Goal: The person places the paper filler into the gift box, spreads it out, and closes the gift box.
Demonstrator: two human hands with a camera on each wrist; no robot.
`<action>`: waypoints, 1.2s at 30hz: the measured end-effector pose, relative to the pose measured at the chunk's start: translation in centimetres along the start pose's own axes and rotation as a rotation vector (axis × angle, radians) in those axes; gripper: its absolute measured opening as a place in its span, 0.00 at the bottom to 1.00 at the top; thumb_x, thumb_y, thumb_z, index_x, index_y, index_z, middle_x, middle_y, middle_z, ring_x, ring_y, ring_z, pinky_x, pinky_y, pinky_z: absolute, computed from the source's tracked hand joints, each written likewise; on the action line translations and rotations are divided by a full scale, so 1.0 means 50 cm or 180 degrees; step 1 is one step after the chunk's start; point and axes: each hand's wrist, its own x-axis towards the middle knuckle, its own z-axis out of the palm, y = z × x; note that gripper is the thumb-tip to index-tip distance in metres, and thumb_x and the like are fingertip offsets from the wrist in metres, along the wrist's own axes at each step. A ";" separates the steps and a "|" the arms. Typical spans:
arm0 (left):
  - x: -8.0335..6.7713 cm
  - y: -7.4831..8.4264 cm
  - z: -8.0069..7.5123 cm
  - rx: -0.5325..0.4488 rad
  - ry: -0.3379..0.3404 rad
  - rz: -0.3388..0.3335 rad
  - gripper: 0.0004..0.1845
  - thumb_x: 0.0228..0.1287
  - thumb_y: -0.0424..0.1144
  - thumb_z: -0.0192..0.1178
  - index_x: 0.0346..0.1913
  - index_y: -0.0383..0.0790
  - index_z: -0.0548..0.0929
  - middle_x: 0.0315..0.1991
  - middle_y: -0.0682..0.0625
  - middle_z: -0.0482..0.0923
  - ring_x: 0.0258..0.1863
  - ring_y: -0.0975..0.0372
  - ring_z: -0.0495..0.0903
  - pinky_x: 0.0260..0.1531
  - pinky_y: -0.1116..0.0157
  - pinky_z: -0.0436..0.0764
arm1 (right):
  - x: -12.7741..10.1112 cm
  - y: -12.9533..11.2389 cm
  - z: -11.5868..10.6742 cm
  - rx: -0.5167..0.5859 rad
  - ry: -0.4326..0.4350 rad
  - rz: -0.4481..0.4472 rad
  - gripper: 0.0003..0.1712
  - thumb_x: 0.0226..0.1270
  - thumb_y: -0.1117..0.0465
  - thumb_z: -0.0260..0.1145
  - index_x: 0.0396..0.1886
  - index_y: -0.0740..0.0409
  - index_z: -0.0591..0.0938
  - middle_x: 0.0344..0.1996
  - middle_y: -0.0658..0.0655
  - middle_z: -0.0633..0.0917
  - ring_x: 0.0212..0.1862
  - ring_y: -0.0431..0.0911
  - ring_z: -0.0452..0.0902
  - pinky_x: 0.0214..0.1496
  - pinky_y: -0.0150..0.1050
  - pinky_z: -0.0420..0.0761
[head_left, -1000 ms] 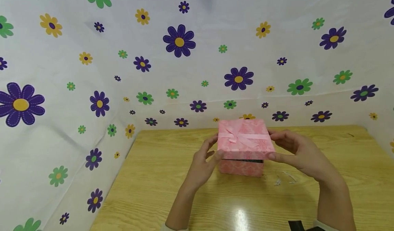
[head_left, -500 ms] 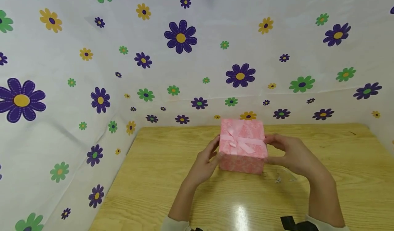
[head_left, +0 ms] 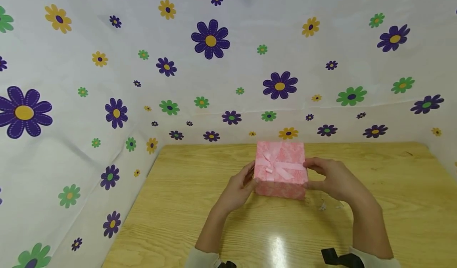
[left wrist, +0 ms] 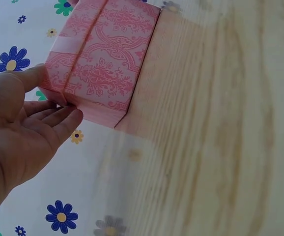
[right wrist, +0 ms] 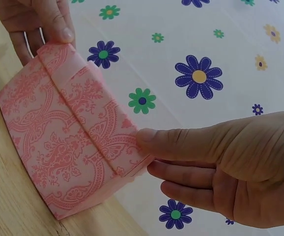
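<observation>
A pink patterned gift box (head_left: 281,168) with a ribbon bow stands on the wooden table (head_left: 200,220), its lid sitting fully down on the base. My left hand (head_left: 246,180) holds the lid's left side. In the left wrist view its thumb lies on the lid's edge of the box (left wrist: 107,64) and the fingers (left wrist: 66,123) lie against the side below. My right hand (head_left: 314,176) holds the lid's right side. The right wrist view shows its thumb (right wrist: 154,140) pressed on the lid of the box (right wrist: 68,137), with the fingers just beyond the lid's corner.
Flower-printed white cloth (head_left: 214,61) walls in the table at the back and on the left. A few small white scraps (head_left: 323,206) lie on the wood just right of the box. A black strap (head_left: 332,256) shows at my right wrist.
The lid has come down onto the base and the dark gap under it has closed. Both hands lowered with the lid and stayed on its sides.
</observation>
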 end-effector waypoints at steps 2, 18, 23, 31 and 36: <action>0.000 0.000 0.003 -0.0037 0.0061 -0.0023 0.34 0.84 0.42 0.55 0.85 0.42 0.58 0.83 0.48 0.59 0.79 0.58 0.63 0.74 0.64 0.68 | 0.002 0.000 0.001 0.0013 -0.0014 0.0014 0.37 0.66 0.57 0.79 0.71 0.65 0.77 0.69 0.70 0.79 0.72 0.70 0.71 0.69 0.67 0.73; 0.014 -0.004 0.035 0.0031 0.0422 0.0012 0.32 0.85 0.43 0.52 0.84 0.40 0.58 0.82 0.46 0.61 0.79 0.55 0.65 0.74 0.59 0.70 | 0.013 0.015 0.000 -0.0270 -0.0008 -0.0118 0.33 0.76 0.59 0.70 0.75 0.68 0.73 0.69 0.71 0.78 0.70 0.71 0.73 0.66 0.68 0.76; 0.000 0.001 0.001 0.0672 0.0556 -0.0184 0.33 0.87 0.55 0.43 0.85 0.45 0.56 0.84 0.45 0.56 0.81 0.49 0.59 0.78 0.46 0.63 | -0.001 0.038 -0.011 -0.0677 0.0255 -0.0264 0.33 0.81 0.52 0.64 0.75 0.68 0.73 0.71 0.75 0.74 0.71 0.74 0.69 0.68 0.73 0.70; -0.028 -0.001 -0.059 0.2775 0.0817 -0.0374 0.41 0.83 0.65 0.43 0.87 0.51 0.50 0.87 0.47 0.38 0.85 0.45 0.40 0.77 0.33 0.54 | -0.042 0.120 0.022 -0.1478 0.0638 0.0031 0.46 0.82 0.35 0.54 0.83 0.62 0.61 0.82 0.75 0.49 0.81 0.77 0.35 0.71 0.84 0.37; -0.030 -0.006 -0.061 0.3228 0.0773 -0.0463 0.44 0.79 0.70 0.43 0.87 0.55 0.48 0.88 0.48 0.35 0.86 0.45 0.34 0.78 0.32 0.49 | -0.037 0.129 0.028 -0.1360 0.0586 0.0247 0.49 0.82 0.30 0.47 0.87 0.58 0.54 0.84 0.73 0.43 0.81 0.78 0.29 0.70 0.85 0.31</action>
